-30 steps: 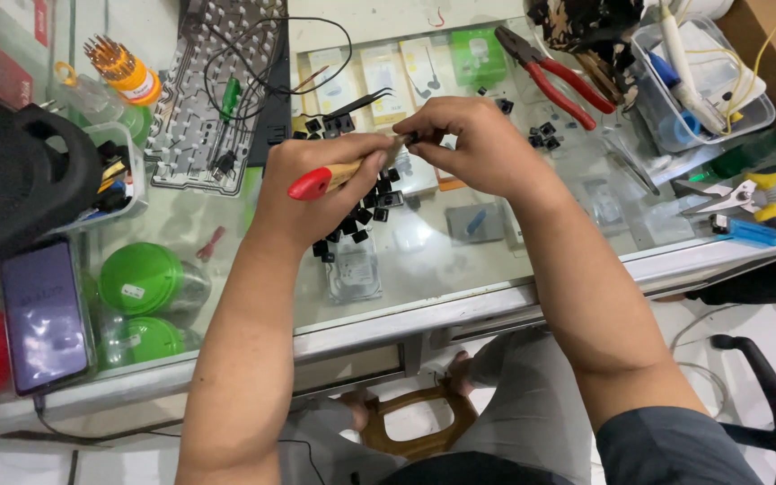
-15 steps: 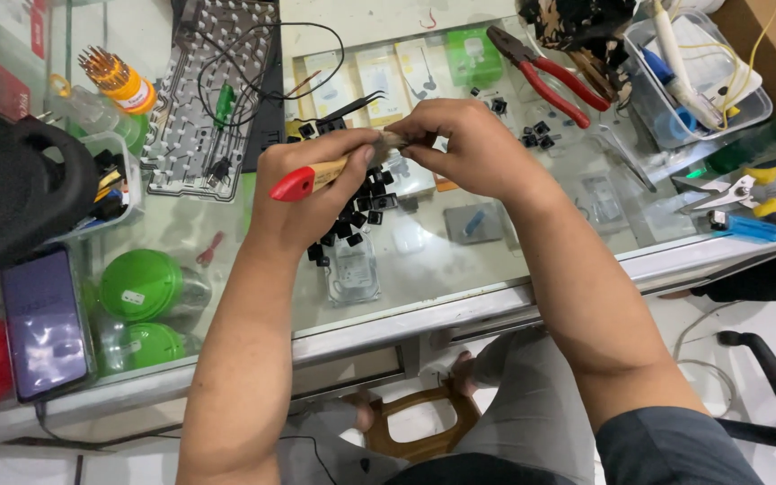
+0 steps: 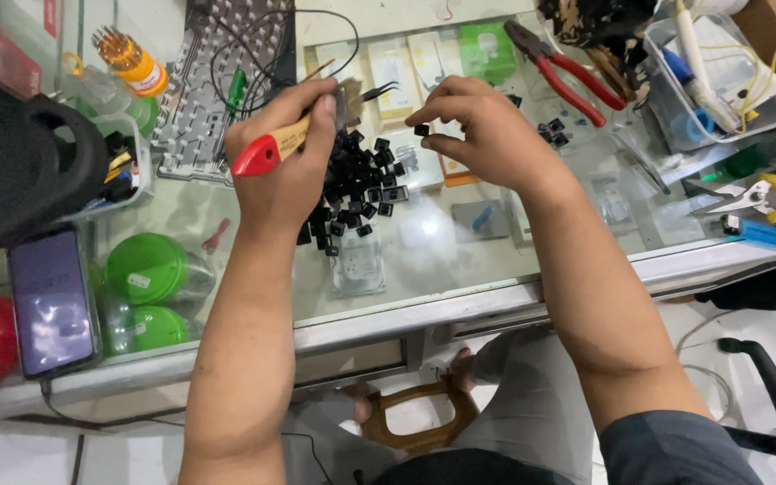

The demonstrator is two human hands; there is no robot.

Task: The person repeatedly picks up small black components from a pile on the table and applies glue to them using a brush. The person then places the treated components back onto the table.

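One black keycap is pinched in the right hand, the left hand grips a brush, and most of the keycap pile looks still untouched, I'd say.

A glass-topped workbench carries a heap of small black plastic keycaps, red-handled pliers, a purple-screened phone — and a stripped grey keyboard frame.

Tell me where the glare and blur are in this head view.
Head view: bright glare patch on the glass table below the pile of black keys; left hand with its red-handled tool and right hand are fairly sharp; edges bend from wide-angle distortion; the phone screen is washed out.
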